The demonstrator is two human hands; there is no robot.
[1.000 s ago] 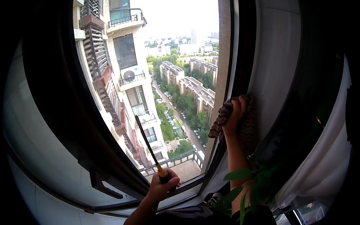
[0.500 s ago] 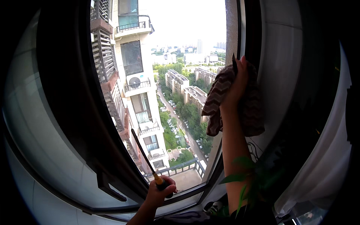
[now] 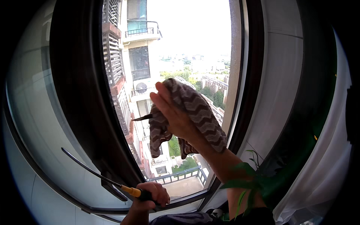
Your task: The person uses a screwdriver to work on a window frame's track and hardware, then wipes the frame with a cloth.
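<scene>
My right hand (image 3: 174, 118) is at the middle of the window pane with a brown and grey zigzag-patterned cloth (image 3: 200, 114). Its fingers lie long and close together over the cloth, which drapes beneath the palm and wrist toward the glass. A dark pointed strip sticks out left of the cloth. Lower left, my left hand (image 3: 148, 197) wraps around the black and yellow handle of a tool with a long thin shaft (image 3: 93, 171), like a long screwdriver. The shaft points up and left, in front of the dark window frame.
Dark window frame (image 3: 77, 93) runs up the left side, with a handle (image 3: 114, 191) near its bottom. Green plant leaves (image 3: 245, 183) overlap my right forearm. A white curtain (image 3: 318, 172) hangs at the right. Buildings and a balcony railing show beyond the glass.
My right hand and the cloth have moved left from the right-hand window frame to mid-pane. The tool in my left hand has swung left and lower, and that hand has shifted slightly left.
</scene>
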